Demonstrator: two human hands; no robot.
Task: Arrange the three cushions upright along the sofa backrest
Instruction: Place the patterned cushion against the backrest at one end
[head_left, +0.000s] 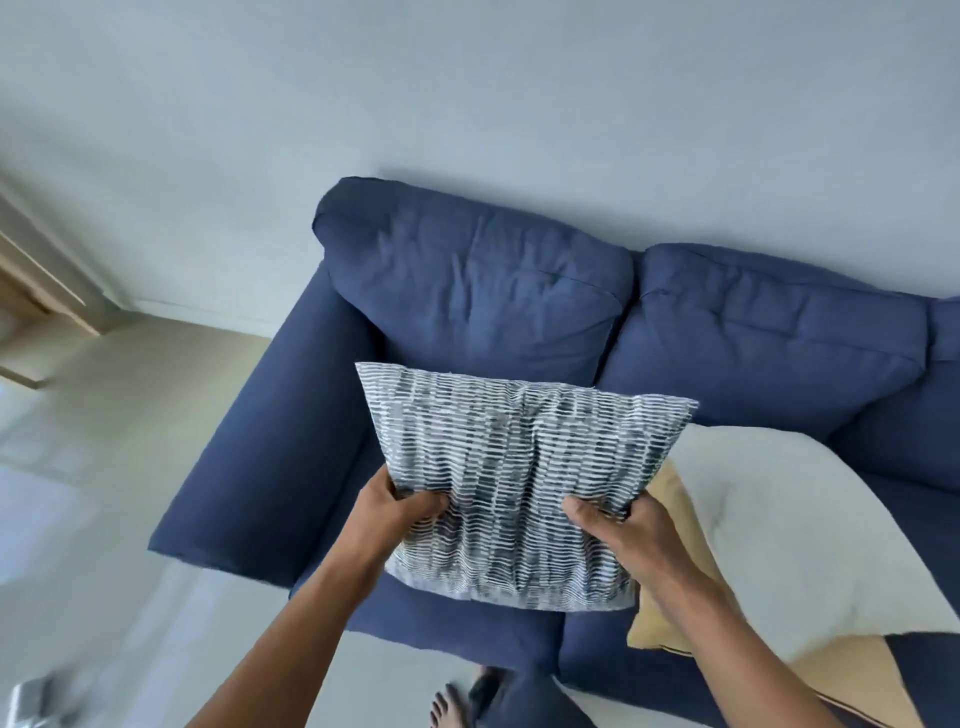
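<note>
cushions number three: one striped cushion (514, 478) held, two lying.

No readable text (nothing printed anywhere).

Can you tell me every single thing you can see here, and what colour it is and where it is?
Soft fabric sofa: one, dark blue, against the pale wall, filling the middle and right.
Striped square cushion: one, white with dark grey-blue dashes, held up over the left seat in front of the backrest.
Plain white cushion: one, white, lying on the seat to the right.
Flat yellow cushion: one, mustard yellow, lying partly under the white one.
Floor: pale beige, on the left.
Wooden door frame: one, light brown, far left.
Left hand: one, gripping the striped cushion's lower left.
Right hand: one, gripping its lower right.
Bare foot: one, bottom edge.
</note>
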